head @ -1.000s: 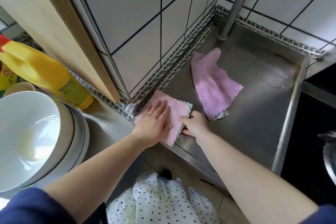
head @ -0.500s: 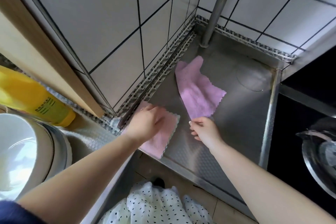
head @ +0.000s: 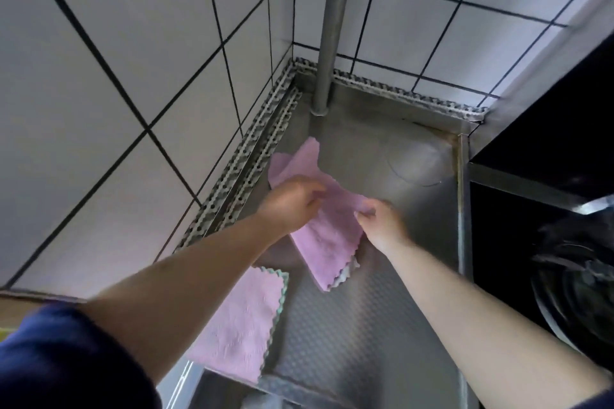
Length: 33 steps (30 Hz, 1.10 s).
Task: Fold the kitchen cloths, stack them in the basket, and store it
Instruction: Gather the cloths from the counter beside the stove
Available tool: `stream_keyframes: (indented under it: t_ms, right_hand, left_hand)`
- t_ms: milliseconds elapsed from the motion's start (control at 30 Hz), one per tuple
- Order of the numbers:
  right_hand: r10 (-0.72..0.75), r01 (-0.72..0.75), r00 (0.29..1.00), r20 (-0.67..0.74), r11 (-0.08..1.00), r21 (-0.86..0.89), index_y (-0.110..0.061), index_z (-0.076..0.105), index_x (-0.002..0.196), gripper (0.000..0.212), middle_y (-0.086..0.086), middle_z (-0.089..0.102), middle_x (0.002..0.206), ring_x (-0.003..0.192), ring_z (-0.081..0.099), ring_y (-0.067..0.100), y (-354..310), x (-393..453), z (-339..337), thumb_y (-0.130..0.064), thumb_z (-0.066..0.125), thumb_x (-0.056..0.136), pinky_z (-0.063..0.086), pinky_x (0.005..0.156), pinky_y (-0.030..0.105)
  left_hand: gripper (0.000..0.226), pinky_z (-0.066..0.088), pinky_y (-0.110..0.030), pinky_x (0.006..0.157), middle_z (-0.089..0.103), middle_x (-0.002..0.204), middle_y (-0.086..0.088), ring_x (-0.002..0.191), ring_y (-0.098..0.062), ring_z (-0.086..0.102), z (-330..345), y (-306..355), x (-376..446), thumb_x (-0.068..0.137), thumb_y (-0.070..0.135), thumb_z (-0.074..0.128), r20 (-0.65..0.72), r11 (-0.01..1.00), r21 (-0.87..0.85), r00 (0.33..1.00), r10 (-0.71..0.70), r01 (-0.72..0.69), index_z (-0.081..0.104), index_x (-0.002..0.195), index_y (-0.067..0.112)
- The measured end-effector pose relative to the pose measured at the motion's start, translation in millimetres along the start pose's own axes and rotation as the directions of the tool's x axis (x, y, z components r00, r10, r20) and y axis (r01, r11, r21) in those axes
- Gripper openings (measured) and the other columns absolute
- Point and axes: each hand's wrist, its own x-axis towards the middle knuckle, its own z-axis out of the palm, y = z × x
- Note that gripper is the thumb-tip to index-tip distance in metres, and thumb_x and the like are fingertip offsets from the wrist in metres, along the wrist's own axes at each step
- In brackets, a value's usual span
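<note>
At lower centre of the frame, the folded pink cloth (head: 237, 322) now lies released on the steel bench (head: 358, 335). Both hands have moved up to the unfolded pink cloth (head: 324, 232) at centre: the left hand (head: 292, 201) grasps its upper part, and the right hand (head: 380, 219) pinches its right edge. One cloth looks done; no basket in view.

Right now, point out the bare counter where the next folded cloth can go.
Bare steel counter lies between the pole, the back wall trim and the right rail, and nearer, right of the folded cloth. The middle is crowded: left hand and right hand hold the unfolded cloth.
</note>
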Motion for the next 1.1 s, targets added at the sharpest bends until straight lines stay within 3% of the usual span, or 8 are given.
stream_keyframes:
  t_ms: [100, 233, 400, 567, 667, 800, 933, 1100]
  right_hand:
    - [-0.048, 0.048, 0.999, -0.009, 0.999, 0.016, -0.004, 0.068, 0.095, 0.018, 0.015, 0.067, 0.094, 0.088, 0.063, 0.029, 3.7, 19.7, 6.3, -0.008, 0.057, 0.081, 0.044, 0.07, 0.03]
    - [-0.002, 0.003, 1.0, 0.025, 1.0, -0.017, -0.012, 0.066, 0.104, 0.026, 0.013, 0.064, 0.105, 0.079, 0.057, 0.02, 12.0, 40.5, 18.0, -0.015, 0.059, 0.079, 0.035, 0.068, 0.021]
    - [-0.068, 0.068, 0.998, 0.003, 0.996, -0.065, -0.021, 0.059, 0.072, 0.013, 0.014, 0.061, 0.081, 0.066, 0.043, 0.024, 5.8, 38.7, 15.3, -0.01, 0.055, 0.079, 0.021, 0.053, 0.026]
    - [-0.219, 0.215, 0.974, -0.058, 0.975, -0.056, -0.01, 0.068, 0.09, 0.017, 0.009, 0.056, 0.091, 0.078, 0.056, 0.026, 6.8, 27.1, -15.3, -0.004, 0.058, 0.078, 0.042, 0.068, 0.032]
    - [-0.288, 0.28, 0.953, -0.098, 0.956, -0.086, -0.01, 0.066, 0.09, 0.017, 0.008, 0.056, 0.093, 0.078, 0.057, 0.025, 6.2, 16.0, -44.2, -0.002, 0.057, 0.078, 0.046, 0.071, 0.036]
    - [-0.307, 0.293, 0.939, -0.154, 0.95, -0.109, -0.013, 0.062, 0.088, 0.014, 0.003, 0.058, 0.089, 0.078, 0.056, 0.022, 6.4, 3.8, -75.6, -0.004, 0.054, 0.082, 0.045, 0.07, 0.034]
    - [-0.311, 0.296, 0.933, -0.184, 0.95, -0.104, -0.016, 0.055, 0.081, 0.013, -0.007, 0.049, 0.067, 0.063, 0.049, 0.016, 9.4, -10.0, -111.2, -0.006, 0.049, 0.086, 0.038, 0.059, 0.029]
    - [-0.353, 0.328, 0.907, -0.23, 0.934, -0.141, -0.02, 0.053, 0.08, 0.015, -0.007, 0.051, 0.069, 0.063, 0.05, 0.016, 11.3, -29.2, -148.1, -0.005, 0.051, 0.084, 0.04, 0.06, 0.028]
  left_hand:
    - [0.033, 0.044, -0.03, 0.091, 0.063, 0.119, 0.006, 0.107, -0.014, 0.058, 9.3, -5.6, 30.8, 0.092, 0.014, 0.046, 0.055, 0.994, 0.087, 0.996, 0.067, -0.072, 0.061, 0.121, 0.023]
    - [0.027, 0.023, -0.044, 0.102, 0.063, 0.111, 0.007, 0.106, -0.019, 0.057, 20.8, -3.9, 63.3, 0.089, 0.019, 0.044, 0.089, 0.899, 0.419, 0.991, 0.104, -0.132, 0.06, 0.111, 0.024]
    - [0.018, 0.029, -0.05, 0.099, 0.058, 0.115, 0.007, 0.119, -0.016, 0.048, 26.0, 3.3, 80.7, 0.085, 0.012, 0.045, 0.255, 0.874, 0.397, 0.948, 0.189, -0.281, 0.058, 0.095, 0.02]
    - [0.02, 0.008, -0.05, 0.111, 0.057, 0.122, 0.009, 0.116, -0.013, 0.051, 8.1, 10.0, 83.3, 0.086, 0.031, 0.052, 0.336, 0.804, 0.464, 0.914, 0.229, -0.372, 0.057, 0.105, 0.026]
    - [0.009, -0.002, -0.048, 0.116, 0.061, 0.094, 0.009, 0.093, -0.013, 0.06, -2.2, 22.9, 79.7, 0.087, 0.034, 0.051, 0.287, 0.74, 0.495, 0.889, 0.356, -0.456, 0.048, 0.089, 0.026]
    - [0.018, -0.001, -0.042, 0.116, 0.052, 0.076, 0.008, 0.082, -0.018, 0.059, -16.9, 36.8, 71.2, 0.088, 0.038, 0.052, 0.191, 0.775, 0.486, 0.914, 0.357, -0.404, 0.043, 0.082, 0.023]
    - [0.028, 0.012, -0.04, 0.115, 0.04, 0.07, 0.011, 0.076, -0.015, 0.054, -33.5, 50.2, 56.8, 0.085, 0.039, 0.06, 0.069, 0.837, 0.405, 0.925, 0.373, -0.368, 0.04, 0.074, 0.023]
    - [0.03, 0.032, -0.032, 0.099, 0.05, 0.064, 0.002, 0.061, -0.019, 0.046, -49.4, 74.4, 37.0, 0.074, 0.019, 0.069, -0.067, 0.905, 0.169, 0.911, 0.407, -0.392, 0.039, 0.069, 0.02]
